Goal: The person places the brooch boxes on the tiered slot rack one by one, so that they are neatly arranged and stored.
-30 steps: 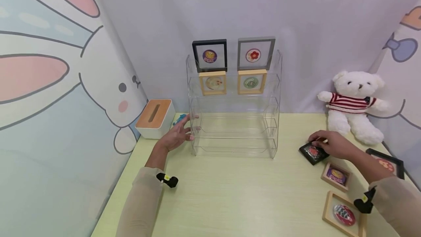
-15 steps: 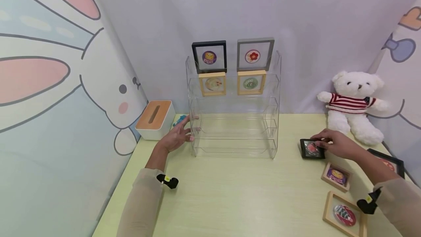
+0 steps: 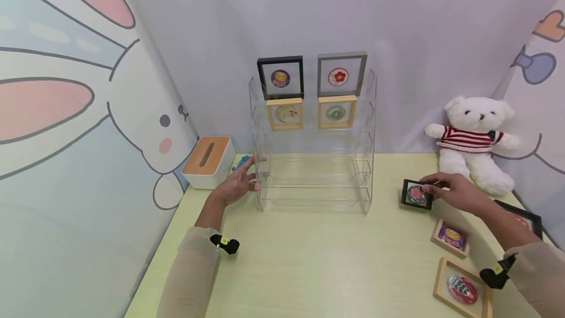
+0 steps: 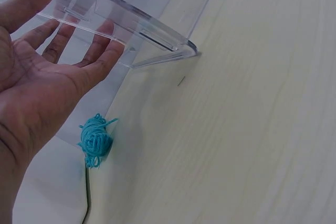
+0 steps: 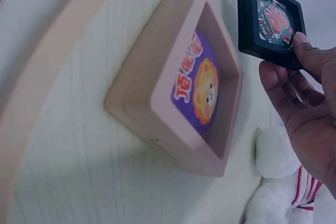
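Turned and tipped up since the first frame, where it lay flat on one corner-wise slant, the small square black frame with a clear pane and a round red-patterned badge [image 3: 415, 194] now shows its face squarely to the head view. It looks raised at its far edge; whether its near edge touches the pale yellow-green wood-grain table [image 3: 331, 259] I cannot tell. Its place is right of the clear plastic tiered rack [image 3: 314, 187], well apart from it, and left of the white plush bear in a striped sweater [image 3: 475, 144].

Thumb on the front border and fingers behind, the right hand [image 3: 454, 193] pinches the frame by its right side. Fingers spread, the left hand [image 3: 235, 185] is at the rack's left side, much as before; contact is unclear through the plastic.

Judging by looks, the frame should be light and stiff, its smooth border a little slippery, its pane apt to smudge or scratch. The thick outer border is the place to take hold, at opposite faces, leaving the centre untouched.
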`<state>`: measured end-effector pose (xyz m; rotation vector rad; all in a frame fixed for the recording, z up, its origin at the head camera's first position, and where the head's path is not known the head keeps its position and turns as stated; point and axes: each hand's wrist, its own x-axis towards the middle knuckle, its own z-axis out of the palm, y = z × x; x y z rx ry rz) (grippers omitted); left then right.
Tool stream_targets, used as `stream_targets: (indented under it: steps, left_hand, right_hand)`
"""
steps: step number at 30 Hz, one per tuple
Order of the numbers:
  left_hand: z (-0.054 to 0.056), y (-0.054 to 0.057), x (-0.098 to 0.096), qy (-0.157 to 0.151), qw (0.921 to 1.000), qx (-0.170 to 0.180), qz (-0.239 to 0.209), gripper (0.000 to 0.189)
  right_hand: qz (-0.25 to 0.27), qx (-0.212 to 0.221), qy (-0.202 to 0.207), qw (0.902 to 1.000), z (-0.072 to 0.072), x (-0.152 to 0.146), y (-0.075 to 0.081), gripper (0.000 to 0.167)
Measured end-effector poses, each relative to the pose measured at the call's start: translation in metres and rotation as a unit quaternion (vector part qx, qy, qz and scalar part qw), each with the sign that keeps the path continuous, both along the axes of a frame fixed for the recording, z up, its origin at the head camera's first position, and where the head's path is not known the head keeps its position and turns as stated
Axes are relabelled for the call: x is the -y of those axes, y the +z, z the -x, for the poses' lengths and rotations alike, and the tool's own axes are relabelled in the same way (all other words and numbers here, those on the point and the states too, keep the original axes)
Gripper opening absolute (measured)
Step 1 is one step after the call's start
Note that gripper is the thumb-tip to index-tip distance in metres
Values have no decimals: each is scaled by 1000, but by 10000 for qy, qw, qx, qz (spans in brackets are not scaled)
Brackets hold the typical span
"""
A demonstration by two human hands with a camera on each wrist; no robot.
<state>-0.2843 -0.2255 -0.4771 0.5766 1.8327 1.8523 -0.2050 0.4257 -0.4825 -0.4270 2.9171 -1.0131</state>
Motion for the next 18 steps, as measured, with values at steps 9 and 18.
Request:
stream_targets:
  steps: [9, 18]
  left_hand:
    - [-1, 1, 0, -10, 10000, 13, -36, 103]
    - [0, 0, 0, 6, 10000, 28, -1, 103]
  right_hand:
    - [184, -327, -385, 9986, 0, 5, 16, 28]
    - [237, -870, -615, 9940, 0, 12, 46, 27]
